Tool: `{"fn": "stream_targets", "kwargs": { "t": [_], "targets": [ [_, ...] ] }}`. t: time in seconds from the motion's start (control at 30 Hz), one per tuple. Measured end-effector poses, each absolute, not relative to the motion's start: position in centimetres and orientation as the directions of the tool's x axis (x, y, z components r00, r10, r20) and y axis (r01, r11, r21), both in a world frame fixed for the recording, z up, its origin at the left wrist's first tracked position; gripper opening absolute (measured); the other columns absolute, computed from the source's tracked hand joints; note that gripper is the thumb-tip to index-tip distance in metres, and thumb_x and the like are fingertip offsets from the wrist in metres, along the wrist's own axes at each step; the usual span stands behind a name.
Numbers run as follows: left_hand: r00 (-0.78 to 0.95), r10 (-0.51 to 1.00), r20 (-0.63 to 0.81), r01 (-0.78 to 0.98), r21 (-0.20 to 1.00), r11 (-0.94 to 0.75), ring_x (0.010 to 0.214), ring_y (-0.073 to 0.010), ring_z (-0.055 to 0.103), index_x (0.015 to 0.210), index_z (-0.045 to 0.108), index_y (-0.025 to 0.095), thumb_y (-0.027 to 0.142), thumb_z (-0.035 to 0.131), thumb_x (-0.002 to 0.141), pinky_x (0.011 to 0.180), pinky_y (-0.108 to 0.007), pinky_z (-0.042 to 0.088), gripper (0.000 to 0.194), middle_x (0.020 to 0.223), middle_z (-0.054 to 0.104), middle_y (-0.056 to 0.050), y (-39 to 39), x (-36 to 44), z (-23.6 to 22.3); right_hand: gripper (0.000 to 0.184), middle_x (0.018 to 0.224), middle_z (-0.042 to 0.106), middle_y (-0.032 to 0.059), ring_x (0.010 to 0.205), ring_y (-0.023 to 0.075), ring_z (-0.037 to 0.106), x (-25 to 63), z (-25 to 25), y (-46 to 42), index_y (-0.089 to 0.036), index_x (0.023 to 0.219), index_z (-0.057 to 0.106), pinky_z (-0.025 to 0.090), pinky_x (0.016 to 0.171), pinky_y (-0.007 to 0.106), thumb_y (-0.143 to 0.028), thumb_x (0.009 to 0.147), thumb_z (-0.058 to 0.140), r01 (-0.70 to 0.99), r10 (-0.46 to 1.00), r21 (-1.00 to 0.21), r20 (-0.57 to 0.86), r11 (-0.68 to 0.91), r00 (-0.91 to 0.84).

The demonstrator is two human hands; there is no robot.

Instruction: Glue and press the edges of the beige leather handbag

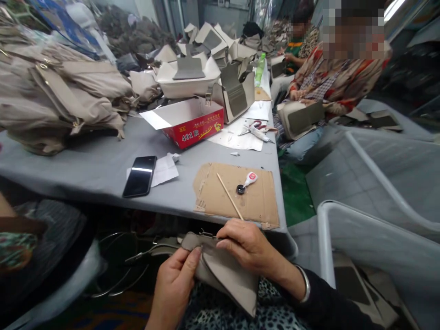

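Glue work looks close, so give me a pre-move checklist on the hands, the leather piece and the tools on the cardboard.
1. Left hand grips the grey leather piece: ok, thumb pressed on its folded edge.
2. Right hand holds the piece: ok, fingers curl over its top edge.
3. Wooden stick within reach: ok, lying on the cardboard sheet, its near end just above the right hand.
4. Glue bottle capped: cannot tell; a black cap sits at its tip.
5. Phone off the cardboard: ok, it lies apart to the left.
6. Glue on the piece: cannot tell.

"401" on red box (193,129)
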State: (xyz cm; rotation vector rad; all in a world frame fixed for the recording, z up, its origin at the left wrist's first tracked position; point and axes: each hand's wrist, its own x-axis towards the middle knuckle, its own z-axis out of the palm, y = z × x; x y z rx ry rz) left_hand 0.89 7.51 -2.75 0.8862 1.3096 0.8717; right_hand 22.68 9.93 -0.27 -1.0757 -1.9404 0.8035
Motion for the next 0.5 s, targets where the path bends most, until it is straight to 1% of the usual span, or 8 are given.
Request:
{"fn": "stream_targets", "kwargs": {
  "t": [0.1,0.13,0.2,0.23,0.3,0.37,0.43,0.5],
  "targets": [
    [-0.099,0.882,-0.461,-0.188,0.879,0.439,0.059,-0.0151,0.054,0.070,0.070,0.015,0.055,0.089,0.065,0.053,-0.021,0.047,0.045,0.060,0.061,-0.001,8.6,0.7,-2.1,0.027,0.106,0.074,0.0070,0.097,0.0193,0.068,25.8,-0.2,10.5,-0.019,0.120,0.067,0.052,0.085,0.031,-0.037,0.107,0.053,0.436,0.870,-0.774,0.293,0.460,-0.397],
    [-0.159,0.861,-0.482,-0.235,0.866,0.442,0.058,-0.0148,0.054,0.068,0.071,0.015,0.054,0.092,0.059,0.051,-0.021,0.046,0.045,0.059,0.061,-0.001,9.0,0.5,-1.8,0.028,0.114,0.074,0.0079,0.105,0.0201,0.067,27.0,-0.4,10.6,-0.020,0.128,0.065,0.052,0.091,0.033,-0.033,0.108,0.050,0.490,0.873,-0.736,0.295,0.467,-0.389],
    [-0.250,0.818,-0.518,-0.286,0.847,0.449,0.051,-0.0117,0.048,0.064,0.071,0.015,0.051,0.095,0.048,0.043,-0.018,0.041,0.046,0.056,0.058,0.001,9.8,-0.1,-1.2,0.035,0.132,0.068,0.0112,0.123,0.0236,0.061,29.2,-1.1,10.9,-0.020,0.141,0.057,0.048,0.104,0.040,-0.028,0.107,0.050,0.636,0.874,-0.601,0.294,0.484,-0.388],
    [-0.283,0.799,-0.530,-0.294,0.841,0.454,0.047,-0.0093,0.042,0.063,0.072,0.014,0.049,0.096,0.045,0.039,-0.017,0.036,0.046,0.053,0.055,0.003,10.0,-0.3,-1.0,0.044,0.142,0.062,0.0132,0.133,0.0267,0.055,30.0,-1.6,11.0,-0.020,0.147,0.052,0.045,0.110,0.045,-0.030,0.104,0.055,0.696,0.867,-0.517,0.275,0.498,-0.415],
    [-0.319,0.769,-0.554,-0.307,0.828,0.470,0.043,-0.0057,0.031,0.060,0.071,0.014,0.047,0.096,0.041,0.033,-0.015,0.024,0.046,0.049,0.048,0.006,10.3,-0.6,-0.9,0.074,0.157,0.047,0.0162,0.148,0.0333,0.038,30.9,-2.5,11.3,-0.019,0.156,0.041,0.035,0.120,0.054,-0.039,0.092,0.074,0.762,0.845,-0.365,0.200,0.535,-0.497],
    [-0.326,0.756,-0.567,-0.318,0.819,0.477,0.042,-0.0042,0.026,0.060,0.071,0.013,0.046,0.096,0.039,0.032,-0.015,0.017,0.046,0.050,0.048,0.006,10.4,-0.3,-0.9,0.099,0.164,0.035,0.0176,0.154,0.0367,0.027,30.9,-3.3,11.7,-0.018,0.159,0.035,0.030,0.123,0.057,-0.044,0.079,0.087,0.788,0.831,-0.267,0.129,0.555,-0.541],
    [-0.320,0.756,-0.571,-0.319,0.816,0.482,0.043,-0.0038,0.026,0.060,0.071,0.013,0.046,0.096,0.038,0.032,-0.014,0.016,0.047,0.051,0.048,0.006,10.4,0.2,-1.0,0.101,0.166,0.031,0.0183,0.155,0.0370,0.024,30.3,-3.9,12.2,-0.018,0.159,0.036,0.031,0.123,0.057,-0.040,0.076,0.089,0.811,0.838,-0.210,0.110,0.546,-0.535],
    [-0.310,0.759,-0.573,-0.309,0.816,0.489,0.043,-0.0034,0.026,0.060,0.070,0.013,0.048,0.096,0.038,0.032,-0.014,0.016,0.049,0.051,0.048,0.006,10.4,0.8,-1.1,0.093,0.165,0.032,0.0175,0.154,0.0371,0.025,29.5,-4.3,12.5,-0.019,0.157,0.041,0.033,0.123,0.056,-0.036,0.079,0.087,0.824,0.843,-0.182,0.127,0.537,-0.522]
  ]
}}
